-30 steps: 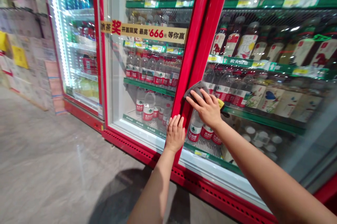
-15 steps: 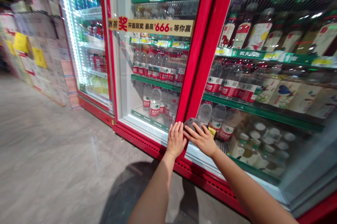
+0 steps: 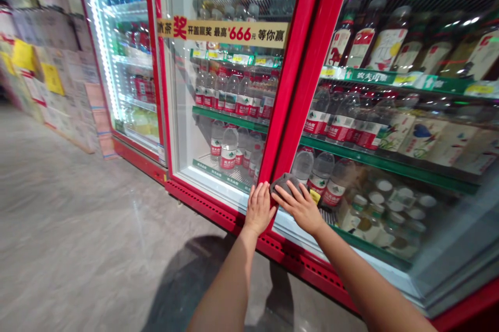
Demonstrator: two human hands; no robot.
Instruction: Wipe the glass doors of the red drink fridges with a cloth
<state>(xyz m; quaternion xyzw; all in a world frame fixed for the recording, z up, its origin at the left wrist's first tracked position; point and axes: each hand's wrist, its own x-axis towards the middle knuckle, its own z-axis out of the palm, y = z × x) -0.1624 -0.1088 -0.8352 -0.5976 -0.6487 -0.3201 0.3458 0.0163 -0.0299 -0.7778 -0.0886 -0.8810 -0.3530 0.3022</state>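
Observation:
My right hand presses a grey cloth flat against the lower part of a red fridge door frame, fingers spread over the cloth. A bit of yellow shows at the cloth's right edge. My left hand lies flat on the same red frame just left of the cloth, fingers stretched out and together, holding nothing. Behind the glass stand water bottles with red labels on green-edged shelves.
A red vented base runs along the fridge bottom. A yellow banner crosses the left glass door. Another lit cooler stands further left, with stacked cartons beyond. Grey polished floor spreads to the left.
My right hand slid the cloth down the red frame from mid-height to near the bottom, beside my left hand. In the last half second it barely moved.

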